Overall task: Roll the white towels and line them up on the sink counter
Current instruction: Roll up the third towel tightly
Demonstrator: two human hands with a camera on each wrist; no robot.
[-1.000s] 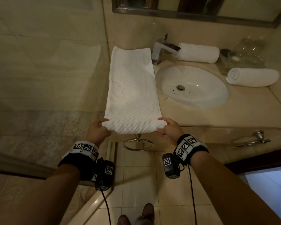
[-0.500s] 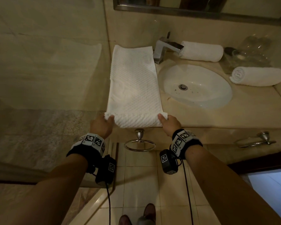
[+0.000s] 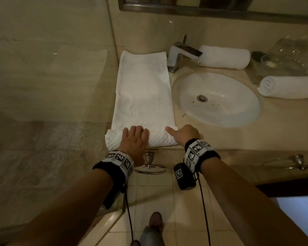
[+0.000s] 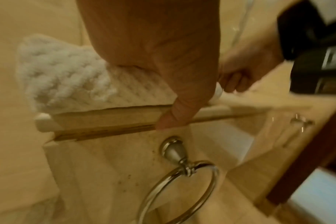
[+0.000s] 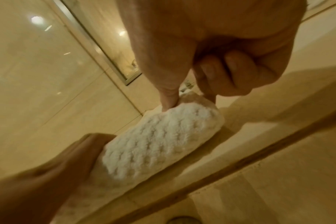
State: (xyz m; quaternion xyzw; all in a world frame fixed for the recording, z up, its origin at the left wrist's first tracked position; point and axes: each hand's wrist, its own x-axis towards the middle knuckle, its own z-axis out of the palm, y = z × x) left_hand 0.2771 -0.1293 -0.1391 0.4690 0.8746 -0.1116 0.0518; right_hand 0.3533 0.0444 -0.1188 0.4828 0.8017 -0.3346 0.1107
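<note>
A white waffle towel [image 3: 144, 89] lies flat along the counter [image 3: 256, 134], left of the sink. Its near end is turned into a short roll [image 3: 112, 139] at the counter's front edge. My left hand [image 3: 134, 137] lies on top of that roll with its fingers curled over it; in the left wrist view the palm [image 4: 153, 45] bears on the towel [image 4: 67, 84] and the thumb hangs past the edge. My right hand [image 3: 181, 133] pinches the roll's right end [image 5: 197, 109] between thumb and forefinger. Two rolled white towels [image 3: 224, 57] [image 3: 290, 87] lie behind and right of the basin.
The oval basin [image 3: 238, 107] and chrome faucet [image 3: 181, 54] sit right of the flat towel. Clear glasses [image 3: 283, 55] stand at the back right. A glass panel [image 3: 52, 68] borders the counter's left end. A towel ring [image 3: 150, 167] hangs below the front edge.
The near end that my hands held out past the counter edge has been turned over onto the counter. My left hand moved from the left corner onto the roll's top.
</note>
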